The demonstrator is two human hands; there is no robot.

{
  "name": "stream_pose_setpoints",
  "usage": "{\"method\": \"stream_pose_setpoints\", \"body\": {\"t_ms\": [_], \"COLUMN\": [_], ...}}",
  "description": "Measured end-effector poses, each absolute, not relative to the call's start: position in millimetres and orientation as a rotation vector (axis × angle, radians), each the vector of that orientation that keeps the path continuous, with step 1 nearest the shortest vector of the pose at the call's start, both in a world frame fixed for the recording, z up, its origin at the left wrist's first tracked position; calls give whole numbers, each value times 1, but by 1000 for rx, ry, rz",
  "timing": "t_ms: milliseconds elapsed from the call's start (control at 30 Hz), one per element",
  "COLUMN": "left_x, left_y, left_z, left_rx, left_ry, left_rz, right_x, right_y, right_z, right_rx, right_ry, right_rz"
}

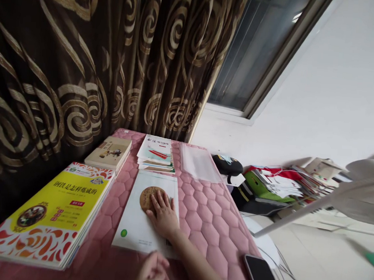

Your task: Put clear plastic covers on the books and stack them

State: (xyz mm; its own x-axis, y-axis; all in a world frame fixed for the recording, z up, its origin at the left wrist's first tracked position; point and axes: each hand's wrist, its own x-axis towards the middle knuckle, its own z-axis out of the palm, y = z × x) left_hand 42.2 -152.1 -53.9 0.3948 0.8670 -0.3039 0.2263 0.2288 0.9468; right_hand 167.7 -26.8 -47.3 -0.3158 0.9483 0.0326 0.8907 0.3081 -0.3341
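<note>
On pink quilting (205, 217), right hand (163, 213) spread flat on white book (131, 222), left hand (153, 273) loosely open, yellow book (54, 203) titled “钢铁是怎样炼成的”

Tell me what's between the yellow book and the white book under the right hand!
Just a strip of the pink quilted cover shows between the yellow book and the white book in the head view.

Pink quilted surface (202, 208) before me, clock centred on white book (131, 222), 12 farthest from me: yellow-covered book stack (69, 197), 9 o'clock; beige books (106, 151), 11; white booklets (154, 150), 12; clear plastic sleeves (200, 162), 1; phone (264, 277) at edge, 4.
</note>
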Motion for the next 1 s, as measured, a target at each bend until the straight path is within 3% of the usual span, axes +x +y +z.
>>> {"method": "stream_pose_setpoints", "body": {"t_ms": [100,233,467,800,1000], "left_x": [28,7,-12,-9,-6], "left_y": [-111,-56,-42,-44,-45], "left_z": [-37,-45,-88,-88,-91], "left_rx": [1999,2408,2578,2548,2559], "left_ry": [1483,1913,2054,2076,2078], "left_rz": [835,668,580,589,582], "right_x": [167,167,171,181,136], "right_y": [-26,-27,-18,64,48], "right_z": [-50,-51,-56,-36,-50], "right_rx": [-1698,-1674,-1607,-1920,-1140], "right_ry": [-2364,-2376,-2429,-2319,-2706], "right_rz": [344,287,279,262,274]}}
